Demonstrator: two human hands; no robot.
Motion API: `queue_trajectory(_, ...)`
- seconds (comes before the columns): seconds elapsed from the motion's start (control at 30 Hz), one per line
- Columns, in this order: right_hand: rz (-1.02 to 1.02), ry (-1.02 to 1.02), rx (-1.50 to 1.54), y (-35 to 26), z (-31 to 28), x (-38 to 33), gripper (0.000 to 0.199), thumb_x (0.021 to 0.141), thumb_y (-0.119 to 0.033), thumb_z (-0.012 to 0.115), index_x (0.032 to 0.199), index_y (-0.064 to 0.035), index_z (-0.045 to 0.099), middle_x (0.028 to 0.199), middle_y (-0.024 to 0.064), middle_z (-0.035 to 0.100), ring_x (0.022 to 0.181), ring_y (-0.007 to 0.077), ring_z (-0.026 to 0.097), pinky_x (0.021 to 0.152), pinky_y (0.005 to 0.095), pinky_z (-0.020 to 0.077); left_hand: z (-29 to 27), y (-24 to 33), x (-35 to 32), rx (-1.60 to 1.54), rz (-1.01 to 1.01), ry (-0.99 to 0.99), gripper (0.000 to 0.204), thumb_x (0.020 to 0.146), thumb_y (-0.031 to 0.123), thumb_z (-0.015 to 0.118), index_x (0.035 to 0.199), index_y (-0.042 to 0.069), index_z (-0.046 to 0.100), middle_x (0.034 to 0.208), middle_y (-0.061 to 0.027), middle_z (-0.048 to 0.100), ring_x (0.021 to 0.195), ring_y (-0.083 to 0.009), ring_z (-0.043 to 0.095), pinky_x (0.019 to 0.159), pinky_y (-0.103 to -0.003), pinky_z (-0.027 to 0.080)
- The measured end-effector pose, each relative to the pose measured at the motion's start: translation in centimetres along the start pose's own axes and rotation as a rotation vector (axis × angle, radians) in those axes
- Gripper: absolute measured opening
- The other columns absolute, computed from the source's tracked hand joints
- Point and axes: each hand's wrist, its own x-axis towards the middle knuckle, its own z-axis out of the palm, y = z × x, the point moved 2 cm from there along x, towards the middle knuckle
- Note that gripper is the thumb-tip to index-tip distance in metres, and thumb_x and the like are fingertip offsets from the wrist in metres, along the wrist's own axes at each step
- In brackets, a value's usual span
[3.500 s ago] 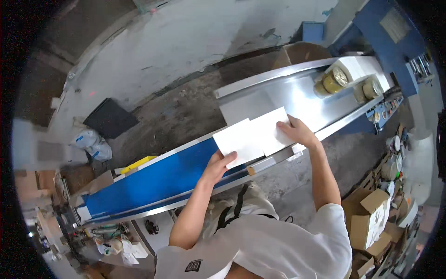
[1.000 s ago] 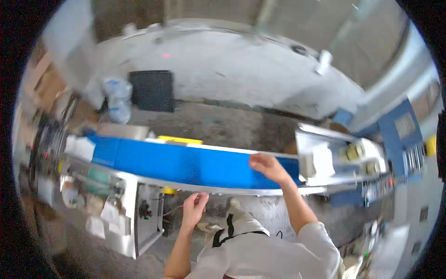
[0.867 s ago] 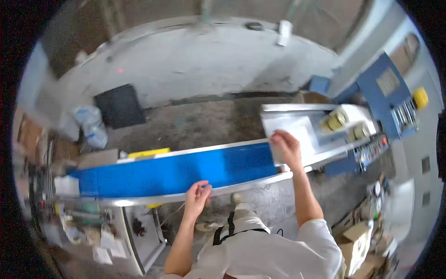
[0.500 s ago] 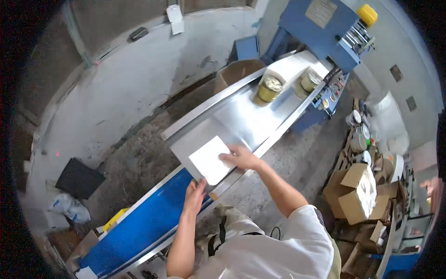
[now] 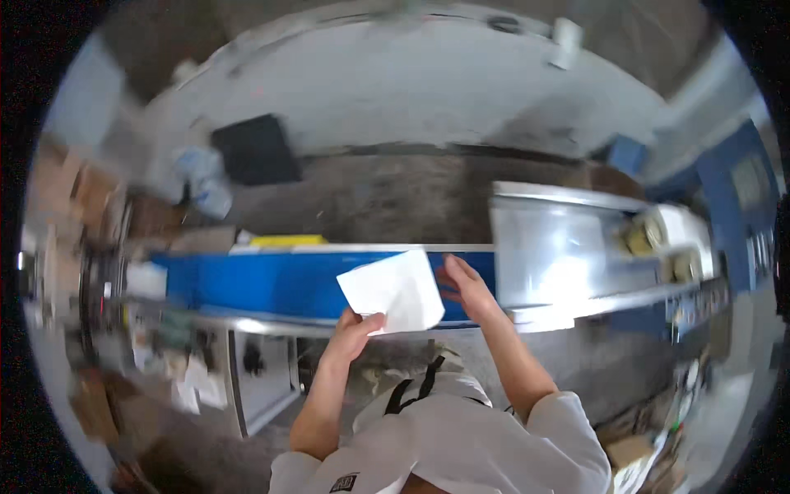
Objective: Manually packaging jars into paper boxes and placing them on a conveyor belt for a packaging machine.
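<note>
A plain white square packet (image 5: 395, 288) is tilted above the blue conveyor belt (image 5: 247, 284); whether it is a box or a stack of sheets, I cannot tell. My left hand (image 5: 355, 332) grips its lower edge, thumb on top. My right hand (image 5: 467, 286) is off the packet, just beside its right edge, with fingers apart and nothing in them. Right of that hand, the belt meets a shiny metal tray table (image 5: 535, 255). Two round gold-green tins, one a can (image 5: 642, 237) and one a nearer can (image 5: 681, 266), stand at its far right end, blurred.
A blue machine (image 5: 736, 198) stands past the table on the right. Behind the belt are a yellow strip (image 5: 288, 240), a black flat panel (image 5: 257, 150) and a clear plastic bag (image 5: 206, 185). Another white piece (image 5: 146, 280) lies at the belt's left end. An opened carton (image 5: 629, 457) sits lower right.
My view has swung left, from the metal table to the belt. The packet has come off the table's end and over the belt in my left hand. My right hand has let go of it.
</note>
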Motion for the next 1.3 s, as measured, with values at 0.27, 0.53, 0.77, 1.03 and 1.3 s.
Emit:
queue_trajectory(0.27, 0.018, -0.727, -0.149, 3.6, 24.6, -2.4, 0.098, 0.085, -0.035, 0.073, 0.156, -0.0088, 0.011, 0.149, 0.0207, 0.038, 0.133, 0.0315, 0.045, 0.108, 0.0428, 0.0374, -14.9, 9.9, -15.4, 0.161, 0.173, 0.131, 0.061, 0.077, 0.014, 0.079, 0.128, -0.006, 0.053, 0.114, -0.0093, 0.065, 0.103, -0.0161, 0.061, 0.087, -0.030, 0.049)
queue_trajectory(0.53, -0.064, -0.799, -0.297, 8.0, 44.9, -2.2, 0.083, 0.072, -0.008, 0.081, 0.143, 0.0003, 0.039, 0.125, 0.0134, 0.059, 0.114, 0.0232, 0.058, 0.099, 0.0371, 0.0454, -27.5, 13.6, -24.6, 0.183, 0.316, 0.618, 0.074, 0.082, 0.026, 0.078, 0.138, -0.006, 0.041, 0.125, -0.0181, 0.058, 0.110, -0.0216, 0.059, 0.092, -0.035, 0.049)
queue_trajectory(0.77, -0.019, -0.727, 0.032, 12.9, 68.2, 14.8, 0.060, 0.079, -0.009, 0.076, 0.131, -0.0033, 0.047, 0.118, 0.0105, 0.062, 0.105, 0.0234, 0.063, 0.083, 0.0352, 0.0536, -38.6, 7.5, -30.4, 0.133, 0.198, 1.158, 0.058, 0.089, 0.025, 0.072, 0.134, -0.003, 0.049, 0.111, -0.0127, 0.067, 0.100, -0.0175, 0.064, 0.089, -0.032, 0.051)
queue_trajectory(1.03, 0.016, -0.664, 0.114, 25.5, 89.3, 30.8, 0.063, 0.078, -0.013, 0.079, 0.131, -0.0081, 0.046, 0.120, 0.0109, 0.059, 0.107, 0.0292, 0.060, 0.080, 0.0468, 0.0547, -38.7, 2.1, -30.7, 0.376, -0.532, 1.141, 0.052, 0.090, 0.029, 0.069, 0.130, 0.000, 0.054, 0.112, -0.0167, 0.067, 0.099, -0.0223, 0.067, 0.086, -0.034, 0.052)
queue_trajectory(1.3, -0.127, -0.507, -0.242, 30.3, 91.3, 32.9, 0.051, 0.079, -0.019, 0.076, 0.122, -0.0026, 0.053, 0.113, 0.0076, 0.060, 0.095, 0.0216, 0.059, 0.064, 0.0393, 0.0500, -39.0, -3.7, -31.6, 0.146, -0.358, 1.173, 0.054, 0.090, 0.032, 0.069, 0.130, -0.001, 0.054, 0.115, -0.0199, 0.066, 0.103, -0.0277, 0.066, 0.088, -0.037, 0.052)
